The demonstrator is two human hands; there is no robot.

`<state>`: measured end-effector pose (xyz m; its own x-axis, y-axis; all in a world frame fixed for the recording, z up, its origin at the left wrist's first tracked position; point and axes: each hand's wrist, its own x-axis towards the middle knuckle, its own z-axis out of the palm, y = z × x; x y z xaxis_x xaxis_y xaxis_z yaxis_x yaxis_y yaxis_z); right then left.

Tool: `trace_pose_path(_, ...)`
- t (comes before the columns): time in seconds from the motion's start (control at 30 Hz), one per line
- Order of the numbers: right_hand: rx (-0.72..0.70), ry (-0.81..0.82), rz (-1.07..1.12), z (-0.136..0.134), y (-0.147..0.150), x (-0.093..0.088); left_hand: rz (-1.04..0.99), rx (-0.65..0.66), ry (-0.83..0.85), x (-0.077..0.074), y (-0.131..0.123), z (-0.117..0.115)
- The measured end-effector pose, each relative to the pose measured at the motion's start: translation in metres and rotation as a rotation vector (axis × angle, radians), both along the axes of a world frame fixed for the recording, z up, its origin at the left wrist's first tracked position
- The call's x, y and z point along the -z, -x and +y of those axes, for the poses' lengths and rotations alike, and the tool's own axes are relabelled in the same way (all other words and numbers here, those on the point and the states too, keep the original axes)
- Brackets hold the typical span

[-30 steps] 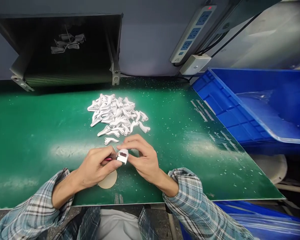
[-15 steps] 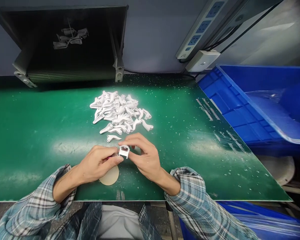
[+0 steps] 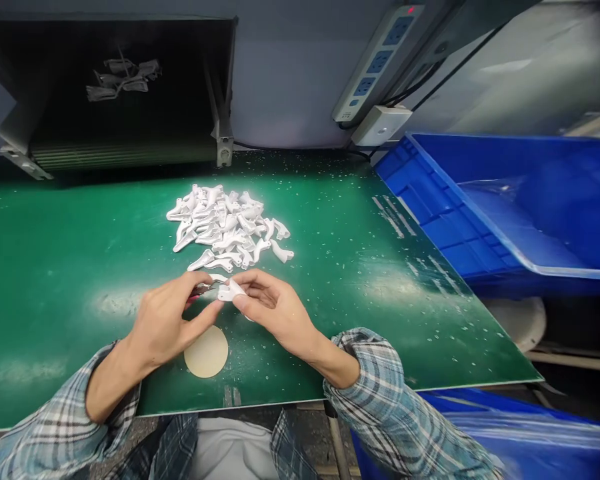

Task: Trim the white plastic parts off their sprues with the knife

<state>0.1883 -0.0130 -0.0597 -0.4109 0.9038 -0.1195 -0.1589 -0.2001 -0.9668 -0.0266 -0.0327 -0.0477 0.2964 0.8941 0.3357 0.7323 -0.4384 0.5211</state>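
1. the pile of white plastic parts (image 3: 222, 227) lay just ahead of the left hand (image 3: 160, 321) and right hand (image 3: 274, 312), in the way of a straight reach forward.
2. a hand could pass over the green bench top (image 3: 75, 280) left of the pile, or rightward until the blue plastic bin (image 3: 485, 207) blocked it.
3. the round tan disc (image 3: 206, 352) lay flat between the forearms.
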Motion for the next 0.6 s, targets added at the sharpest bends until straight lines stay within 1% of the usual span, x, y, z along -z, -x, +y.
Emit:
trace_pose_path(0.07, -0.007, 0.039, 0.006, 0.0014, -0.0023, -0.0014, 0.153, -0.012, -0.15, 0.002, 0.0012, 0.001)
trace_pose_path(0.17, -0.01, 0.07, -0.01, 0.0019, -0.0044, -0.0008, 0.294, -0.015, -0.25, 0.0044, 0.0004, 0.0016)
trace_pose_path(0.3, -0.03, 0.079, -0.029, 0.0015, -0.004, -0.0002, 0.368, -0.008, -0.3, 0.0046, -0.0018, 0.0012)
trace_pose_path(0.6, -0.054, 0.077, -0.052, 0.0009, -0.0019, 0.0005, 0.429, -0.018, -0.367, 0.0026, -0.0052, 0.0018)
